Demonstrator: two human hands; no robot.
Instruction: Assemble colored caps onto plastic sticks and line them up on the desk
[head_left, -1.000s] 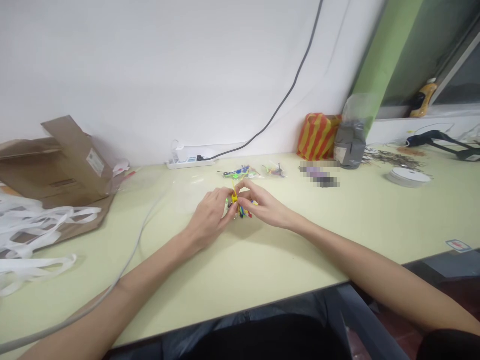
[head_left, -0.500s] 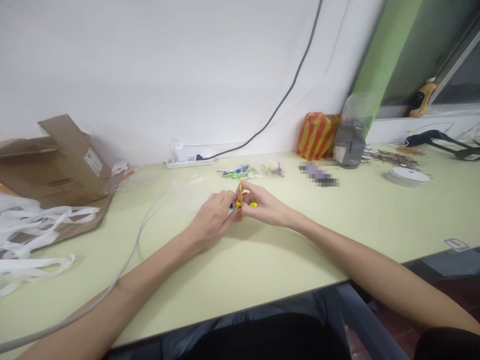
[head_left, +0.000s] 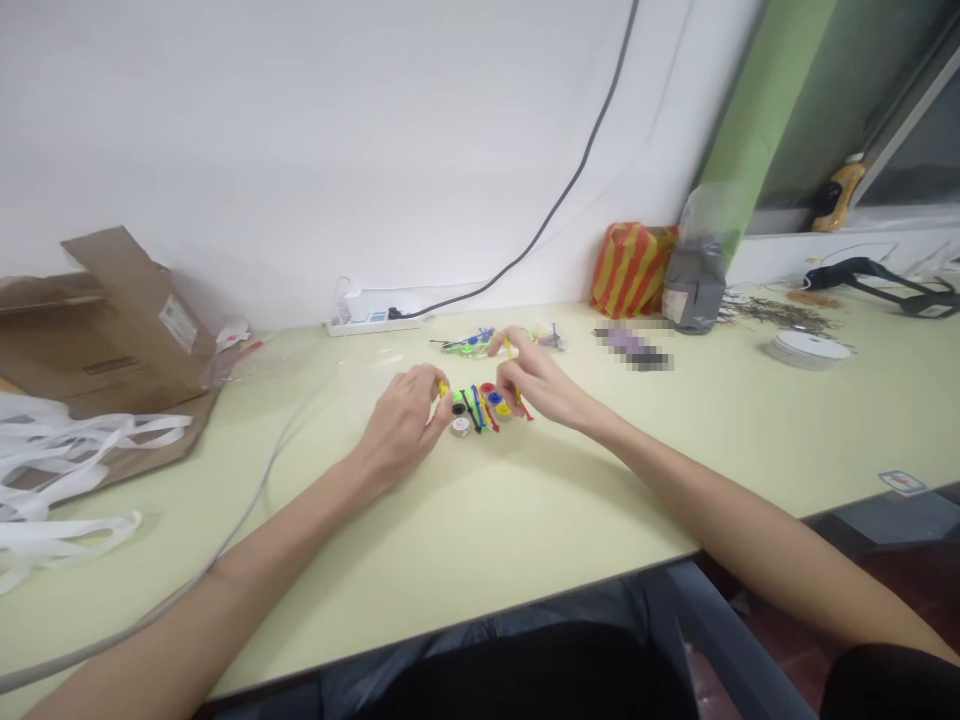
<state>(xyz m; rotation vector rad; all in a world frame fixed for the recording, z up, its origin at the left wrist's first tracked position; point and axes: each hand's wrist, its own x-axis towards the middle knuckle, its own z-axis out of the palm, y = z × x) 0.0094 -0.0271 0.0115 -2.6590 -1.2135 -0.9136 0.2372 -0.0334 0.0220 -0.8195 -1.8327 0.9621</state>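
Note:
My left hand (head_left: 401, 420) pinches a small yellow plastic piece (head_left: 443, 389) between thumb and fingertips. To the right, my right hand (head_left: 541, 385) has its fingers curled around a thin yellow strip (head_left: 509, 348), partly hidden by the fingers. On the table between the hands lie several coloured plastic sticks (head_left: 480, 408) side by side, black, green, blue, yellow and red. Small round pieces flank them: a white one (head_left: 460, 427), a black one (head_left: 458, 409), a blue one (head_left: 494, 398) and a yellow one (head_left: 503, 410). My right fingers hide some of this group.
Behind the hands lie more coloured plastic parts (head_left: 472, 343). A power strip (head_left: 367, 323) with a dark cable stands against the wall. Left are a cardboard box (head_left: 112, 330), white straps (head_left: 82, 440) and a grey cable (head_left: 262, 490); right, a striped bag (head_left: 632, 270) and white spool (head_left: 808, 350).
My hands have moved apart from where they met around the yellow parts. Each now has a separate yellow piece, and the coloured sticks and round pieces between them have come into sight.

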